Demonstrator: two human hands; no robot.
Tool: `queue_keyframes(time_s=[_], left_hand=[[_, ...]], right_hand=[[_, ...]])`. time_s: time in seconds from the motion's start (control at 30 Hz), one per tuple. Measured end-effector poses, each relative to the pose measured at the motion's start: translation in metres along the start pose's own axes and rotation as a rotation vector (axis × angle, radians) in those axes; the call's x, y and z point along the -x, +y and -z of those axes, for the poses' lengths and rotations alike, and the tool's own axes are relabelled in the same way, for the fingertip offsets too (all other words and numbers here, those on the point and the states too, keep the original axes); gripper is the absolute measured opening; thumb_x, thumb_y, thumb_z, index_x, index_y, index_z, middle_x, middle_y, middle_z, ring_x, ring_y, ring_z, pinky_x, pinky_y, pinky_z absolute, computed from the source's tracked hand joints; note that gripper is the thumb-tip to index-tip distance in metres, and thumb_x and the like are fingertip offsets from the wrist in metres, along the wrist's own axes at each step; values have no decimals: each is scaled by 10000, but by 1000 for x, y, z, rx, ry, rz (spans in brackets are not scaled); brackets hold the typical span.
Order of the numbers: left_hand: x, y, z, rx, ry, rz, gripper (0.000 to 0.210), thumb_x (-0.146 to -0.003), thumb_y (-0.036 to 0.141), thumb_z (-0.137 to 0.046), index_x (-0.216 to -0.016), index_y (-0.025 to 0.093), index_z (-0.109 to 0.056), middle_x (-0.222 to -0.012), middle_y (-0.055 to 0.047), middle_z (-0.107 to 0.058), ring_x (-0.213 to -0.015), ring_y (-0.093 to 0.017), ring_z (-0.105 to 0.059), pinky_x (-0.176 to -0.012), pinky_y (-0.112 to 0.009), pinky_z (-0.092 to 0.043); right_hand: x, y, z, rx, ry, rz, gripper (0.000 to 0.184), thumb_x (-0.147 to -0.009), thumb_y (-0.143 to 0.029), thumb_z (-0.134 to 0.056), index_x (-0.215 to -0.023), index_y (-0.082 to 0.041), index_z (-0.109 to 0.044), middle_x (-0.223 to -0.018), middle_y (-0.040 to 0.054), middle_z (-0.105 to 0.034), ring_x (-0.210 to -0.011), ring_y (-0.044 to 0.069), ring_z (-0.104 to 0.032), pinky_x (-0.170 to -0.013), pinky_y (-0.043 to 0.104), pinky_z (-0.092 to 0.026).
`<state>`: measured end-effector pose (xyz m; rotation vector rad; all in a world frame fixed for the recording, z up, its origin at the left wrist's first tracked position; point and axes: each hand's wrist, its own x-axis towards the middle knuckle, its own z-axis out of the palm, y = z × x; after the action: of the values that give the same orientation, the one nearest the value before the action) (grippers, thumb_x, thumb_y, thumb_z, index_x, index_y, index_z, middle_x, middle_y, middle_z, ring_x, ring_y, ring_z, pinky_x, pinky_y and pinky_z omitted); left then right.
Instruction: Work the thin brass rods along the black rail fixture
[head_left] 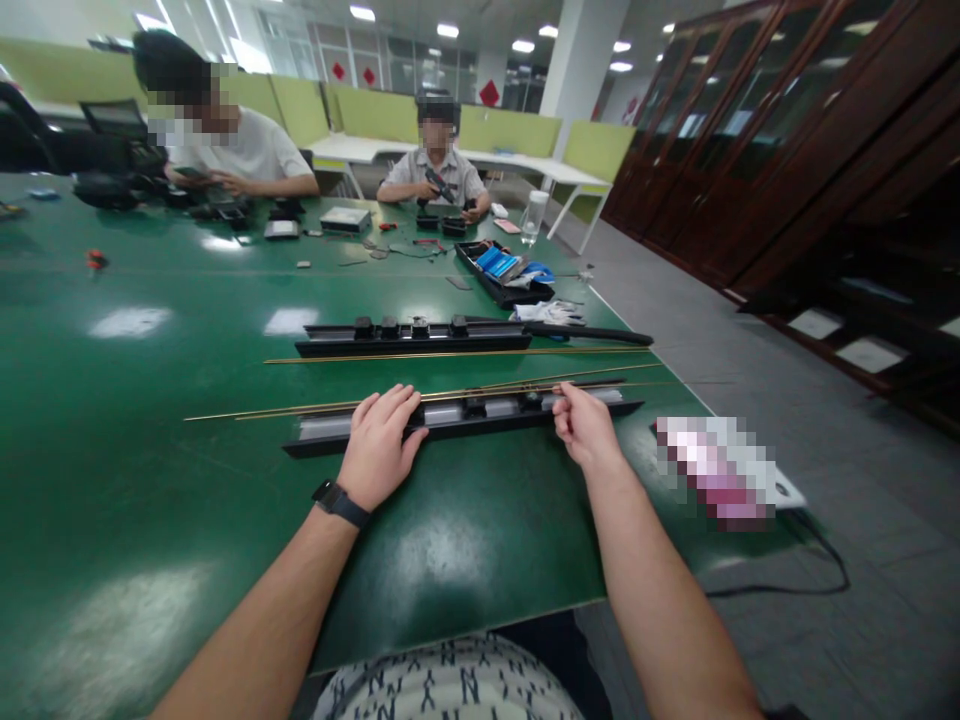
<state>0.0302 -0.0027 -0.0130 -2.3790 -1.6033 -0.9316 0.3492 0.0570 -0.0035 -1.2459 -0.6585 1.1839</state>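
A long black rail (450,428) with a silvery channel and dark blocks along it lies crosswise on the green table in front of me. My left hand (381,440) is laid over its left half, fingers across the top and thumb against the near side, gripping it. My right hand (586,422) is closed in a pinch at the rail's right part, on a thin brass rod (630,371); the exact contact is too small to make out. More thin brass rods (262,413) run along the rail's far side and stick out to the left.
A second black rail (412,345) with dark blocks lies farther off, another brass rod (457,354) before it. Beyond are white gloves (549,314) and a black tray (517,296) of blue items. A blurred-out device (712,470) sits right. Two people sit at the far side.
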Motion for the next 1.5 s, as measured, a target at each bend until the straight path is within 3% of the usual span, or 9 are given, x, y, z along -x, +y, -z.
queue_keyframes(time_s=[0.9, 1.23, 1.5], left_hand=[[1, 1, 2, 8, -16, 20, 459, -968, 326, -537, -1416, 227, -530, -1460, -108, -579, -1395, -278, -499, -1183, -499, -329], [1, 1, 3, -23, -18, 1, 455, -977, 335, -539, -1410, 196, -530, -1463, -111, -575, -1414, -273, -475, -1196, -485, -318], [1, 1, 2, -30, -14, -8, 458, -975, 336, -545, -1402, 171, -538, -1459, -121, -577, -1406, -274, -483, -1190, -482, -327]], right_hand=[[0, 2, 4, -7, -13, -5, 255, -810, -383, -756, -810, -173, -611, -533, -29, -591, -271, 56, -396, -232, 154, -197], [-5, -2, 9, -48, 141, 13, 148, -869, -302, -696, -845, -165, -645, -516, -43, -564, -285, 55, -391, -226, 148, -211], [2, -3, 4, 4, 10, -28, 223, -826, -347, -752, -842, -150, -648, -525, -31, -585, -275, 53, -386, -225, 147, -204]])
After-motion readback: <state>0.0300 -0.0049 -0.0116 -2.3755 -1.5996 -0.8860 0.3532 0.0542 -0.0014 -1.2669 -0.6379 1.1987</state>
